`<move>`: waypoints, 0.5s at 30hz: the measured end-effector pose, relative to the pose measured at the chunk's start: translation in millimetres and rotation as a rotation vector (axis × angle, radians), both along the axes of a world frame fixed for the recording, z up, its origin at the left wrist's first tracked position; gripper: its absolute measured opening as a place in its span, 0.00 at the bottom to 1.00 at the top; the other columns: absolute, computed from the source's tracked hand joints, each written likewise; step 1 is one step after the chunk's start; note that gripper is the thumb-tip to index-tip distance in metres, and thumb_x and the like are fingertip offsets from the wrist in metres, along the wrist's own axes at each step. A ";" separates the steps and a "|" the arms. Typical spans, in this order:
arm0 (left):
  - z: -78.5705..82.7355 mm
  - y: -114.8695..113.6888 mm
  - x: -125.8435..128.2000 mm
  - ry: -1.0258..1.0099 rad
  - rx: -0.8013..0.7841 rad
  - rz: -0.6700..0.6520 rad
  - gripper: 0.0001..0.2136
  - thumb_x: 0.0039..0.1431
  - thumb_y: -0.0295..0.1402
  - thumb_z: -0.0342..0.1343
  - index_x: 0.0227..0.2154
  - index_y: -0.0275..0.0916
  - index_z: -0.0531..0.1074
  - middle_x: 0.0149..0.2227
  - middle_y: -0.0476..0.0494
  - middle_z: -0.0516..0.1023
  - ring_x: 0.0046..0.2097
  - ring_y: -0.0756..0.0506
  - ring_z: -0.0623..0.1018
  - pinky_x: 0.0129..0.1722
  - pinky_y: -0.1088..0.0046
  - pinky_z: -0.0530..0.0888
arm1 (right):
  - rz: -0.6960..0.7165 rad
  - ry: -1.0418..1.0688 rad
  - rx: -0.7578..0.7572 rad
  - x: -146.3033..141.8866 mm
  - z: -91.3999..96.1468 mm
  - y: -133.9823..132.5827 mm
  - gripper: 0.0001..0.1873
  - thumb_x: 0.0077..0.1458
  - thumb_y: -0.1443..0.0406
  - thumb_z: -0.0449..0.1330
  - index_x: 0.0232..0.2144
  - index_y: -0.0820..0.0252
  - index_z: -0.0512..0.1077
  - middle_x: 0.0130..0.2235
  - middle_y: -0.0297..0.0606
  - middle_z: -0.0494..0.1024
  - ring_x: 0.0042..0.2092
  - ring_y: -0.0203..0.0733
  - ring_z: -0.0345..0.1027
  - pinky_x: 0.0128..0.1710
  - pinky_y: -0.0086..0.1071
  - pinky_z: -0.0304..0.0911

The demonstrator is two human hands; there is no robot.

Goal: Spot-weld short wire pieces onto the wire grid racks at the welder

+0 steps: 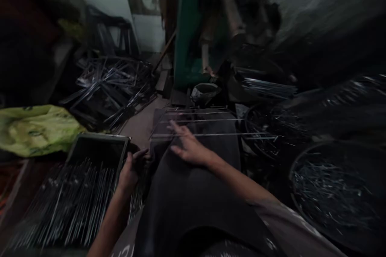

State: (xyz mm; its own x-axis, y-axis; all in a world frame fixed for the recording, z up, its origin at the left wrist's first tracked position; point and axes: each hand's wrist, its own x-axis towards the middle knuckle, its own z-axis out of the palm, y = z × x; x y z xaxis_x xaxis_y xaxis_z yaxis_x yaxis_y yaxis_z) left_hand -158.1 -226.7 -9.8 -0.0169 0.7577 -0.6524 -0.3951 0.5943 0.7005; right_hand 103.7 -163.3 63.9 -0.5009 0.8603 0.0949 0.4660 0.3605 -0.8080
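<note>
A rack of thin metal rods lies across the dark cloth over my lap, its long rods running left to right. My right hand is over the left part of these rods with its fingers stretched out. Whether its fingertips touch them, I cannot tell. Lower and to the left, my left hand is held beside a dark crate, thumb and fingers apart, gripping nothing that I can see. The picture is dim and blurred.
Many thin metal rods stand at the crate on the left, near a yellow-green sack. Bent metal pieces are heaped behind. At right, a wide basin holds small metal pieces. A green machine stands ahead.
</note>
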 end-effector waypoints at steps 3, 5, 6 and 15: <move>38.2 60.2 48.2 -0.311 0.011 -0.210 0.26 0.58 0.51 0.47 0.49 0.34 0.70 0.31 0.39 0.77 0.28 0.45 0.75 0.26 0.71 0.71 | 0.189 -0.244 -0.167 -3.2 -2.5 -17.7 0.46 0.50 0.66 0.58 0.66 0.67 0.39 0.65 0.54 0.48 0.62 0.54 0.45 0.58 0.49 0.51; 47.4 82.1 64.0 -0.354 0.018 -0.197 0.21 0.60 0.46 0.47 0.48 0.36 0.70 0.32 0.40 0.77 0.29 0.46 0.76 0.24 0.72 0.70 | 0.274 -0.299 -0.264 16.1 8.9 -35.3 0.48 0.51 0.65 0.59 0.66 0.67 0.38 0.65 0.54 0.45 0.63 0.56 0.43 0.58 0.50 0.49; 47.7 89.3 67.9 -0.358 0.007 -0.161 0.18 0.61 0.43 0.47 0.46 0.37 0.71 0.33 0.40 0.77 0.29 0.46 0.76 0.24 0.73 0.70 | 0.299 -0.292 -0.297 30.9 18.9 -44.0 0.47 0.51 0.64 0.59 0.66 0.67 0.38 0.65 0.53 0.46 0.63 0.56 0.44 0.59 0.49 0.49; 33.2 87.1 89.9 -0.454 -0.038 0.164 0.14 0.59 0.41 0.47 0.32 0.39 0.75 0.38 0.43 0.79 0.46 0.40 0.76 0.50 0.56 0.70 | -0.360 -0.335 -0.024 154.1 70.9 20.8 0.30 0.61 0.57 0.51 0.61 0.66 0.56 0.60 0.52 0.60 0.60 0.53 0.54 0.58 0.47 0.50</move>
